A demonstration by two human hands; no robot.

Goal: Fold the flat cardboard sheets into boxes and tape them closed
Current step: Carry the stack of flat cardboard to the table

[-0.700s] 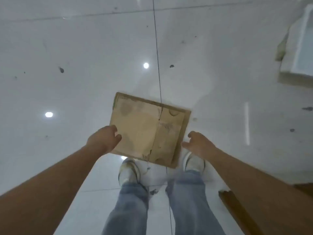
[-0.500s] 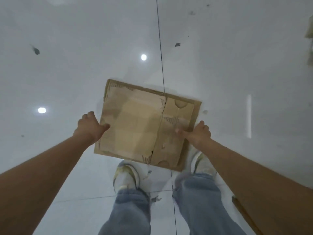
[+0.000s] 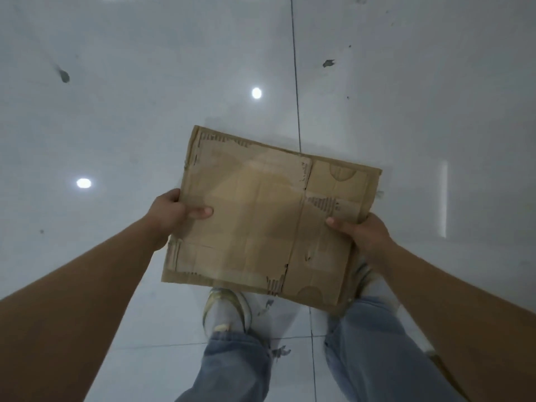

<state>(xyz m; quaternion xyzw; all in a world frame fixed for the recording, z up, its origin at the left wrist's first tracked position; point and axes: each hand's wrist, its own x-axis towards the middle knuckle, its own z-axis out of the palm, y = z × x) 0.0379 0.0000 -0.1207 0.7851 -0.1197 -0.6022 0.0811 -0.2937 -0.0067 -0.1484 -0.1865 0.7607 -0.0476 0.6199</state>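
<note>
I have the flattened cardboard box [image 3: 266,224] in the air between both hands, above the white tiled floor [image 3: 145,82], roughly level and face-up to the head camera. Its long axis runs left to right across my body, slightly rotated so the right end sits nearer to me.

Left hand [image 3: 171,217]: closed on the left edge about midway along it, thumb on the top face, the other fingers under the sheet and out of sight. Right hand [image 3: 362,232]: closed on the right edge nearer the close corner, thumb on top, the other fingers hidden beneath. Both hands sit at the ends of the long axis, equally near the sheet.

A slit [image 3: 306,175] and crease divide the top face into a wide left panel and a narrower right panel; torn patches expose the fluting. My judgement: to open the sheet into a tube, the hands must push the two end creases toward each other, so the grips are well placed.

Below: jeans [image 3: 240,369] and a pale shoe [image 3: 226,311]. Nothing obstructs. No tape visible.
</note>
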